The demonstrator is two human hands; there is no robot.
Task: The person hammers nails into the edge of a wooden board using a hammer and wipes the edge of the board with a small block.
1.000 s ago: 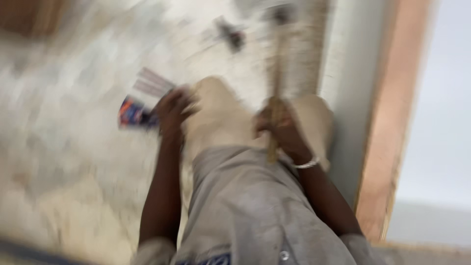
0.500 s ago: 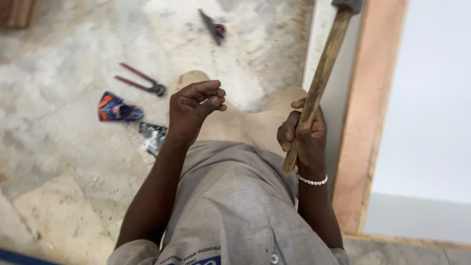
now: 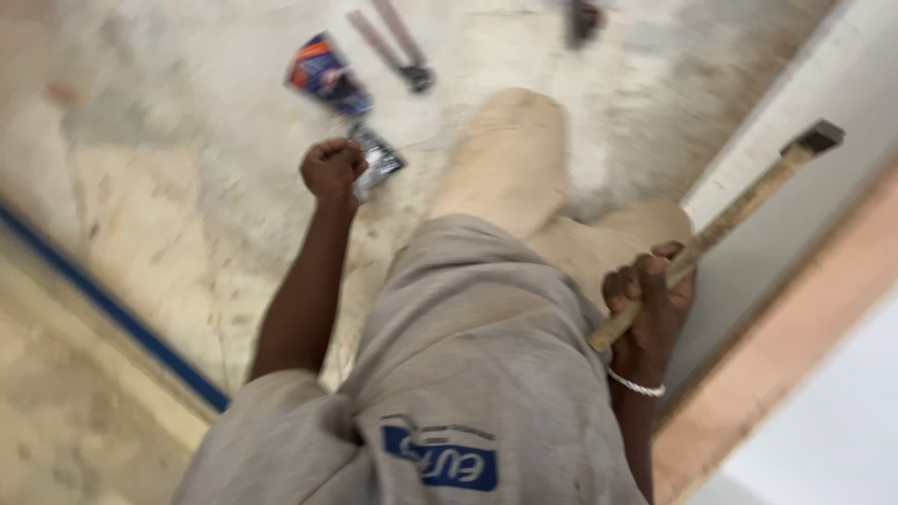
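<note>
- Two hands show in this blurry view.
- Nearest, the right hand [image 3: 648, 304] is wrapped tight around the wooden handle of a hammer [image 3: 716, 232]. The hammer slants up to the right, its dark head near the pale wall.
- Farther off, the left hand [image 3: 331, 169] is curled in a fist above the floor [image 3: 168, 187]; it may pinch something small, but I cannot tell.
- Just past it lie a shiny packet [image 3: 379, 161] and a blue and red packet [image 3: 323, 73].
- Farthest, pincers [image 3: 395, 47] lie on the floor.
</note>
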